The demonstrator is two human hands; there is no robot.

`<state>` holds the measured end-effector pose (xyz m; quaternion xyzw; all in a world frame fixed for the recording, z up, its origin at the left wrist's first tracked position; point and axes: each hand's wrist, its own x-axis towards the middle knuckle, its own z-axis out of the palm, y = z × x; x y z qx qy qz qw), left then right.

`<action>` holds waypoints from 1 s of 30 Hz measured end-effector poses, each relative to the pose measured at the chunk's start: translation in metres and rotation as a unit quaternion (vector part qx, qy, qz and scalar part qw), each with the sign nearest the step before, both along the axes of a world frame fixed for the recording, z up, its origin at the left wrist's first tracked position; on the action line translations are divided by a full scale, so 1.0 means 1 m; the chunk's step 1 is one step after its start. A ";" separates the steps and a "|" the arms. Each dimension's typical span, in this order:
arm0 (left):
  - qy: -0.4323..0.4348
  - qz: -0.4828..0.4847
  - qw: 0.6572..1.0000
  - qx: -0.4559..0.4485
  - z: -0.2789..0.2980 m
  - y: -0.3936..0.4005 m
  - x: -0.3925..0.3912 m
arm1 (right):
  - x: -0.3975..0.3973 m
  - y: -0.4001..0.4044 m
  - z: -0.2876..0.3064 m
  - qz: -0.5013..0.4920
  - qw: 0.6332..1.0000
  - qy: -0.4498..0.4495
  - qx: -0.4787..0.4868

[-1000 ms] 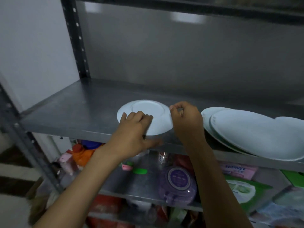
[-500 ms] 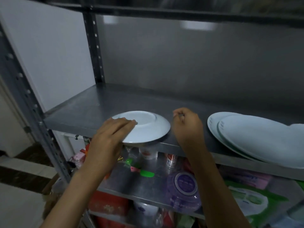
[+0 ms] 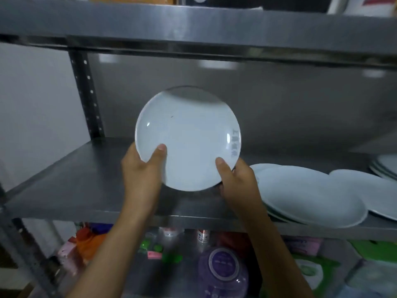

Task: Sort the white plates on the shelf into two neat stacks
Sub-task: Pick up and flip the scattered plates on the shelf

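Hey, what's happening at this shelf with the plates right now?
A person holds a small white plate up off the metal shelf, tilted toward the camera, left hand and right hand each with a grip on its lower edge. To the right, larger white plates lie overlapped and untidy, not yet in neat stacks.

The white plate looks like glazed ceramic, smooth and glossy, with small glints near its rim. The shelf is dull grey sheet metal, faintly reflective, and its perforated upright looks like dark matt metal.
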<state>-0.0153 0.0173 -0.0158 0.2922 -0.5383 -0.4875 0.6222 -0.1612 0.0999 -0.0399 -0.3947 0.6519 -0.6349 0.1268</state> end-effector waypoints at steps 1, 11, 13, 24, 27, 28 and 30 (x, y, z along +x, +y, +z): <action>-0.007 -0.025 1.000 0.010 -0.001 0.000 -0.009 | -0.005 0.006 0.002 -0.015 1.000 -0.020 -0.006; -0.016 -0.259 0.965 0.045 0.004 0.023 -0.091 | -0.049 0.072 0.023 -0.157 0.980 -0.077 -0.095; -0.043 -0.269 0.962 0.023 0.009 0.035 -0.108 | -0.061 0.090 0.026 -0.180 0.968 -0.123 -0.124; -0.271 -0.237 0.874 -0.326 0.024 0.144 -0.178 | -0.164 0.189 0.013 -0.369 0.901 -0.158 -0.164; -0.313 -0.248 0.846 -0.353 0.022 0.163 -0.198 | -0.190 0.210 0.000 -0.403 0.890 -0.158 -0.141; -0.324 -0.249 0.838 -0.363 0.022 0.167 -0.202 | -0.196 0.214 -0.005 -0.411 0.887 -0.160 -0.138; -0.341 -0.254 0.824 -0.373 0.021 0.177 -0.210 | -0.208 0.223 -0.015 -0.429 0.880 -0.155 -0.129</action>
